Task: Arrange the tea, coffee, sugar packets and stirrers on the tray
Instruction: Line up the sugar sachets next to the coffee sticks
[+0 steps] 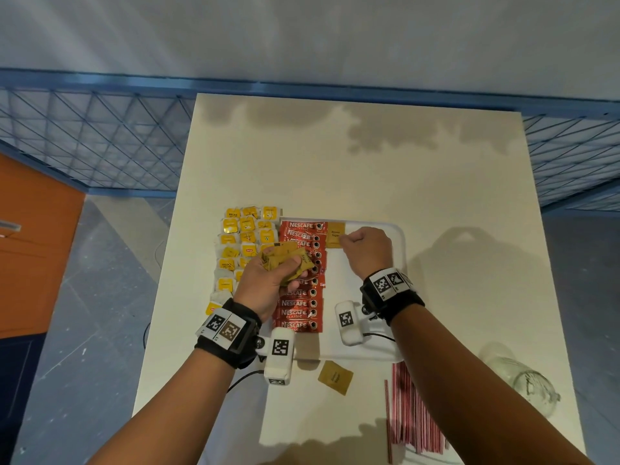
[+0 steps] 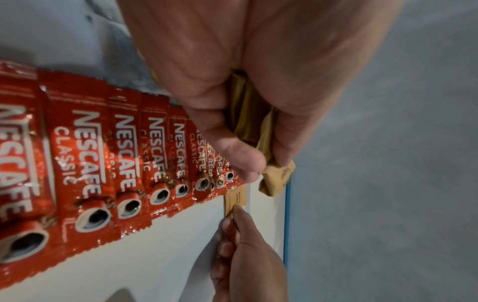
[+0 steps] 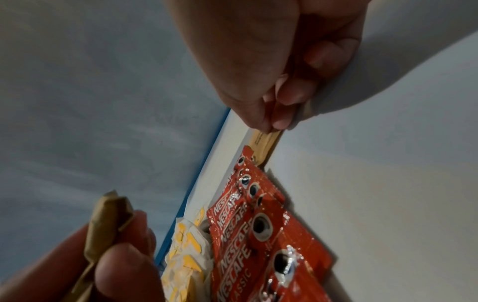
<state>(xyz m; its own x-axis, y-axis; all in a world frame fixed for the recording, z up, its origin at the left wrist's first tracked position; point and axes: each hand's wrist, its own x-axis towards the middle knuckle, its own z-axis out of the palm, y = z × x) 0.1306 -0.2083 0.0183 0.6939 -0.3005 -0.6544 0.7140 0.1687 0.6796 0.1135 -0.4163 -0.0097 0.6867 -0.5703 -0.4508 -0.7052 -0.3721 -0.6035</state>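
A white tray (image 1: 362,297) holds a column of red Nescafe coffee sachets (image 1: 302,273) along its left side. At the tray's far edge, right of the top sachet, lies a brown sugar packet (image 1: 333,233); my right hand (image 1: 349,241) pinches its right edge between thumb and fingertip (image 3: 280,123). My left hand (image 1: 268,280) hovers over the coffee column, gripping a crumpled bundle of brown sugar packets (image 2: 276,177). Yellow tea bags (image 1: 246,236) lie in rows just left of the coffee. Red stirrers (image 1: 412,414) lie on the table near me.
One loose brown sugar packet (image 1: 335,377) lies on the table below the tray's near edge. A clear glass jar (image 1: 523,384) lies on its side at the right. Blue mesh railing (image 1: 100,142) runs behind the table.
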